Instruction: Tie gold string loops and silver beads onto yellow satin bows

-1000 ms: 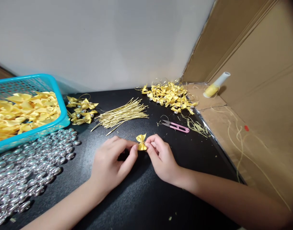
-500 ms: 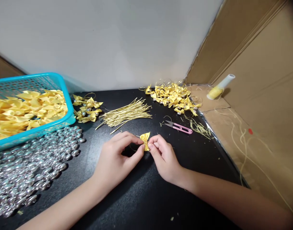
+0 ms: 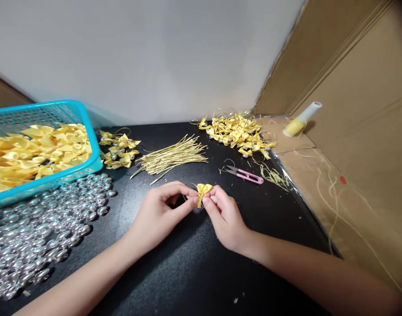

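A small yellow ribbon bow (image 3: 204, 189) is pinched between both hands above the black table (image 3: 174, 263). My left hand (image 3: 164, 206) grips it from the left with thumb and forefinger closed. From the right, my right hand (image 3: 225, 215) pinches the bow's other side. A thin gold cord loop (image 3: 185, 193) shows behind the left fingertips. The bow's knot is partly hidden by the fingers. Just beyond the hands lies a bundle of gold cords (image 3: 174, 154). Pink thread snips (image 3: 245, 174) rest to the right.
A turquoise basket (image 3: 95, 149) holds yellow bows at left, with many silver beads (image 3: 49, 228) before it. Beaded bows lie in a small group (image 3: 120, 149) and a larger pile (image 3: 238, 134). Cord scraps (image 3: 275, 176) lie at right. A thread spool (image 3: 301, 120) stands by the cardboard (image 3: 361, 109).
The bow has turned and tilted between the fingers, its upper loop now leaning right. My left fingers have shifted slightly, and more of the cord loop shows.
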Demonstrator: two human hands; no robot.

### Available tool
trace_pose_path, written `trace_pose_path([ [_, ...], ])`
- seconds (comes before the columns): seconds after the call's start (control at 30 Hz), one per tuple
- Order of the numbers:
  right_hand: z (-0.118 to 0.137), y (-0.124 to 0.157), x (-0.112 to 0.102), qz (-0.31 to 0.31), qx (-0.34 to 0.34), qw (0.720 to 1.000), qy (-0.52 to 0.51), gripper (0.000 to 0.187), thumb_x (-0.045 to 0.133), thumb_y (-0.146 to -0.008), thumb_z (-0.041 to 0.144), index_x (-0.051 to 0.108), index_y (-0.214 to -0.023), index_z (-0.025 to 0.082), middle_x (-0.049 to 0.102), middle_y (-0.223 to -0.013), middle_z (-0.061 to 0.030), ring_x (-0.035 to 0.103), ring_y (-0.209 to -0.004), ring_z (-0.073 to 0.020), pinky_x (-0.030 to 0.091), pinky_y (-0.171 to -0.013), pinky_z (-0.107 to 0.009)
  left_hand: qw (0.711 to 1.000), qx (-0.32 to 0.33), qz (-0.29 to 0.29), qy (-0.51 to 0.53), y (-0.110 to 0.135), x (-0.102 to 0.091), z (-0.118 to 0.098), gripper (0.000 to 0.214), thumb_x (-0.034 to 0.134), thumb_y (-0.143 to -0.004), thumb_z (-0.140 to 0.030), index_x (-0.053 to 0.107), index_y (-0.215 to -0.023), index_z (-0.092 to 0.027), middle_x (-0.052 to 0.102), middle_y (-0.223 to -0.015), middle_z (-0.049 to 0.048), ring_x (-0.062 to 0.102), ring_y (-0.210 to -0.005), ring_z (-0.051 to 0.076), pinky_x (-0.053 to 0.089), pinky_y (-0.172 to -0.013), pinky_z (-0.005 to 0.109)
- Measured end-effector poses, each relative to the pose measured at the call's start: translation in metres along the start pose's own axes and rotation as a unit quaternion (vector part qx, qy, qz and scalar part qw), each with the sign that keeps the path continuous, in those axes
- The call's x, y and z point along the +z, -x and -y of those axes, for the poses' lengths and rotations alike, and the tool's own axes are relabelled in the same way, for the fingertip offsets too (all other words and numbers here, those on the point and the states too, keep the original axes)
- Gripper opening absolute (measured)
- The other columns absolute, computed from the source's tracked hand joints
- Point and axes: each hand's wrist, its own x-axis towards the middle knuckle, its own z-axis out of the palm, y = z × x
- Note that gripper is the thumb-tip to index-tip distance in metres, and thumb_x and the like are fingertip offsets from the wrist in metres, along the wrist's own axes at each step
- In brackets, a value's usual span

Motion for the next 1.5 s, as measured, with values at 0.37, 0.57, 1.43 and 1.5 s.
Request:
trace_pose_path([
  [0.37,0.004,-0.001,0.000,0.003,0.001,1.000,0.008,0.014,0.044,-0.092,0.025,0.046,-0.080,0.020,0.048,-0.060,0.0048,0.044,-0.053,-0.0088,0.033,-0.052,-0.022,0.995,0.053,-0.019,-0.080,0.001,0.002,-0.001,0.016,0.056,-0.085,-0.025,0.067,-0.075,-0.018,0.066,-0.070,0.0009,0.053,-0.058,0.011,0.041,-0.053,0.023],
  [0.57,0.003,-0.001,-0.001,0.006,-0.001,1.000,0.006,0.013,0.043,-0.092,0.026,0.047,-0.082,0.020,0.044,-0.058,0.0063,0.040,-0.050,-0.0081,0.031,-0.051,-0.022,0.990,0.090,-0.036,-0.100,0.003,0.003,-0.001,0.011,0.056,-0.084,-0.021,0.064,-0.077,-0.017,0.066,-0.074,0.0015,0.057,-0.065,0.012,0.046,-0.059,0.024],
  [1.43,-0.002,-0.001,-0.002,0.046,0.018,0.999,-0.017,0.016,0.041,-0.094,0.030,0.044,-0.081,0.020,0.050,-0.069,0.0022,0.043,-0.059,-0.0103,0.036,-0.059,-0.024,0.979,0.163,0.063,-0.102,-0.006,-0.011,0.004,0.010,0.055,-0.089,-0.017,0.063,-0.084,-0.018,0.063,-0.081,0.0004,0.060,-0.073,0.011,0.047,-0.067,0.022],
  [1.5,-0.002,-0.001,-0.002,0.049,0.020,0.998,-0.017,0.016,0.041,-0.094,0.030,0.044,-0.081,0.020,0.049,-0.069,0.0023,0.043,-0.059,-0.0102,0.036,-0.059,-0.024,0.973,0.190,0.048,-0.126,-0.005,-0.009,0.005,0.008,0.053,-0.090,-0.015,0.060,-0.086,-0.017,0.062,-0.082,0.0011,0.059,-0.074,0.011,0.047,-0.067,0.022],
])
